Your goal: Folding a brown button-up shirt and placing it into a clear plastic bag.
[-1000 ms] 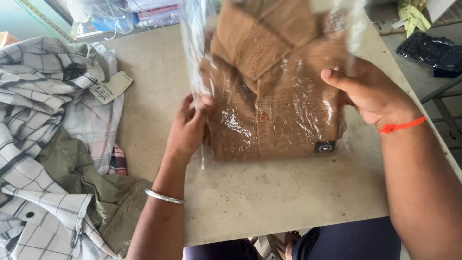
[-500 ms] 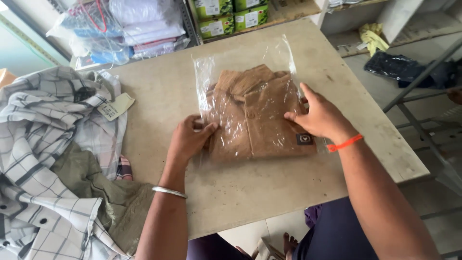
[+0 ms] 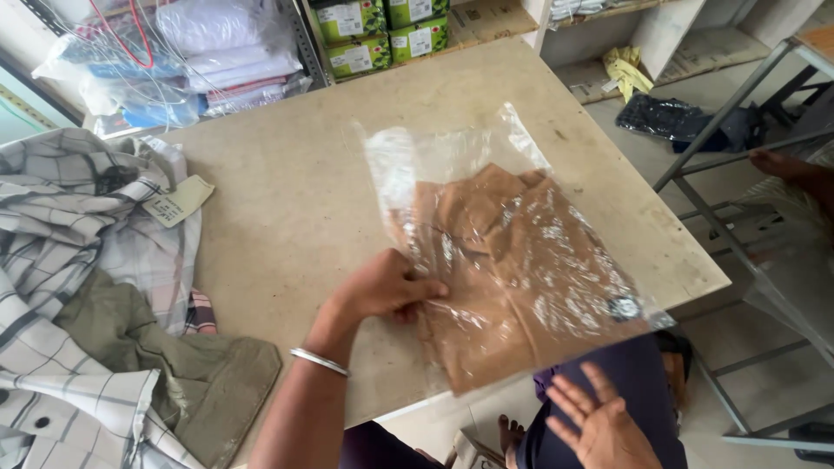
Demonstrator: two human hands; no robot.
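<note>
The left hand [image 3: 382,288] rests on the worktop [image 3: 287,200] with its fingers curled, pinching the left edge of a clear plastic bag [image 3: 486,234]. A folded brown shirt [image 3: 512,278] sits inside the bag, which lies slanted on the worktop with its lower end hanging past the near edge. The right hand [image 3: 604,426] hovers below that edge, palm up and fingers spread, grasping nothing. To the left, well apart from the bag, lies a heap of checked shirts [image 3: 78,260] with a paper tag [image 3: 178,201].
</note>
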